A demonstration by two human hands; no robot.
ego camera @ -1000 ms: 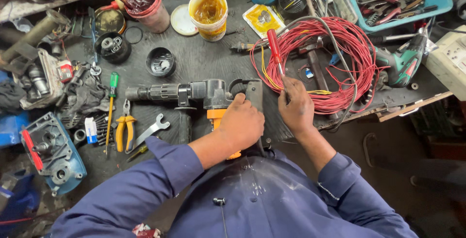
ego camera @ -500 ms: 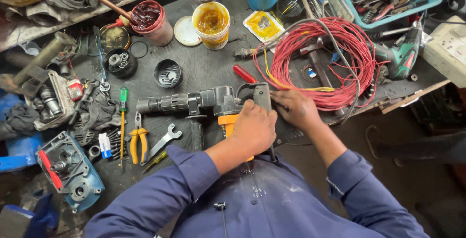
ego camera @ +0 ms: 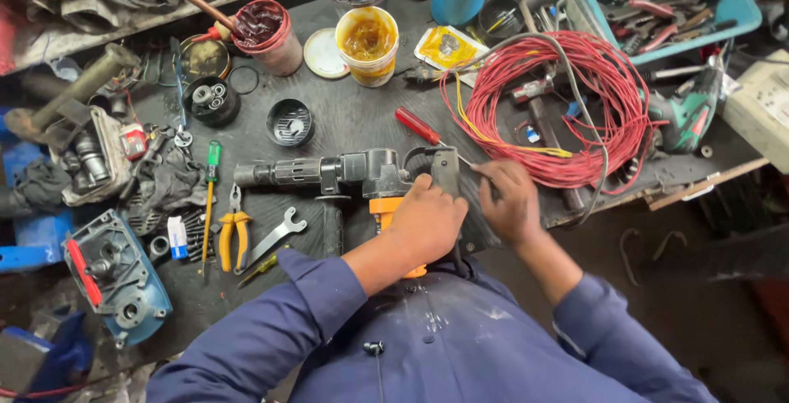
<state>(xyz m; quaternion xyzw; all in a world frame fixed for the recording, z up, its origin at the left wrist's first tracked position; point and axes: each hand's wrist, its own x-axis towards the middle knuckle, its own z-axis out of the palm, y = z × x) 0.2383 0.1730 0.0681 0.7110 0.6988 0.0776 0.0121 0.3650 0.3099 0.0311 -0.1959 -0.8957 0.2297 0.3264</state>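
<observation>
Loads of clutter on this dark, greasy table [ego camera: 353, 115], so going biggest first. Big coil of red wire [ego camera: 559, 99] sits on the right side of it, with a blue plastic tray of pliers and tools [ego camera: 657, 0] behind it. Front and centre lies a black-and-orange rotary hammer drill [ego camera: 362, 175], on its side, nose pointing left. Left hand [ego camera: 427, 218] is clamped over its orange body, fingers curled shut around it. Right hand [ego camera: 508, 199] is pinched narrow at the black rear handle, right beside the coil. Yellow tub of grease [ego camera: 367, 44] stands further back. Red-handled screwdriver [ego camera: 419, 126] lies just behind the drill, and yellow-handled pliers [ego camera: 233, 234] sit off to the left.
</observation>
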